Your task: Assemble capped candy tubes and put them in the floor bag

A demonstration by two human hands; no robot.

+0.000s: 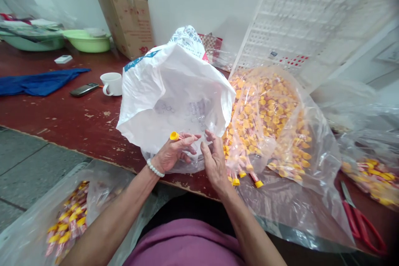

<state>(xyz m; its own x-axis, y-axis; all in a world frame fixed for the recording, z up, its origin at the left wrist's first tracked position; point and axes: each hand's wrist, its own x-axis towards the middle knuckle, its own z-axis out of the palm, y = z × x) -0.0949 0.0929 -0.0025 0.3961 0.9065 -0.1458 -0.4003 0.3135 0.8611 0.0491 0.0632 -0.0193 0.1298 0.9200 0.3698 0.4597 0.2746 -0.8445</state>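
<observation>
A small pink-and-white tube with a yellow cap [174,136] lies between the thumb and forefinger of my left hand [174,151], its capped end sticking out to the left. My right hand [214,160] is at the mouth of a white plastic sack [146,95], its thumb and fingers apart and nothing plain to see in them. The sack stands wide open before me, and small clear pieces, too faint to name, show inside it. Right of the sack, a large clear bag [314,153] is full of similar yellow-capped tubes [274,112]. A few loose tubes [258,183] poke out at its near side.
Red-handled scissors [363,224] lie at the right edge. Another clear bag [62,224] of tubes sits low on the left. A white cup [111,83], a phone [84,89], blue cloth [40,82], green basins [87,41] and a cardboard box [132,27] stand along the red table [71,120].
</observation>
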